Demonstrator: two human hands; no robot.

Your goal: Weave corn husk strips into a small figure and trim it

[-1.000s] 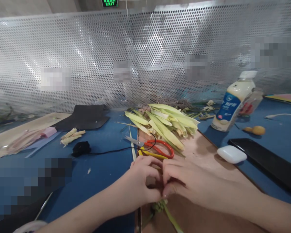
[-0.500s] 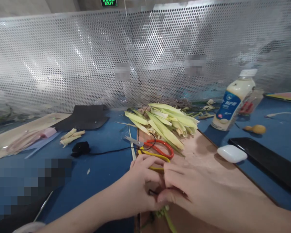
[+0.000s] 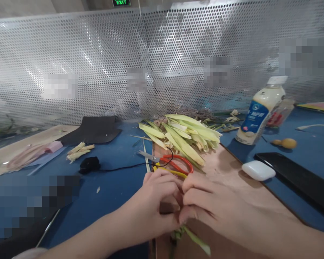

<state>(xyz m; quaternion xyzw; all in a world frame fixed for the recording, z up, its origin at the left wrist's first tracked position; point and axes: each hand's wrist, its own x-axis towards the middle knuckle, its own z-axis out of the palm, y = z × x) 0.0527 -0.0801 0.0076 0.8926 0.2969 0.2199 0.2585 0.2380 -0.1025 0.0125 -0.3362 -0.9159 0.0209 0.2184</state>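
Note:
My left hand point(image 3: 162, 201) is curled, its fingertips meeting those of my right hand point(image 3: 205, 205) over the tan board. The fingers of both are pinched together around a small bundle of green husk strips point(image 3: 197, 241), whose ends hang out below. The upper part of the bundle is hidden by the fingers. Just beyond my hands lie scissors point(image 3: 178, 162) with a red handle loop. A yellow handle point(image 3: 178, 173) shows beside it, partly covered by my left hand. Black thread point(image 3: 129, 167) loops over the scissors from a dark ball of thread point(image 3: 89, 165).
Behind the scissors lies a pile of pale green corn husks point(image 3: 183, 136). On the right stand a bottle point(image 3: 255, 115), a white case point(image 3: 258, 170), a black phone point(image 3: 294, 180) and a small gourd point(image 3: 286, 143). Black sheet point(image 3: 94, 131) lies at left. Perforated metal panels point(image 3: 102, 54) close off the back.
The green strip below my fingers has swung to the right. My fingertips have closed together, and the dark thread seen between them earlier is hidden now.

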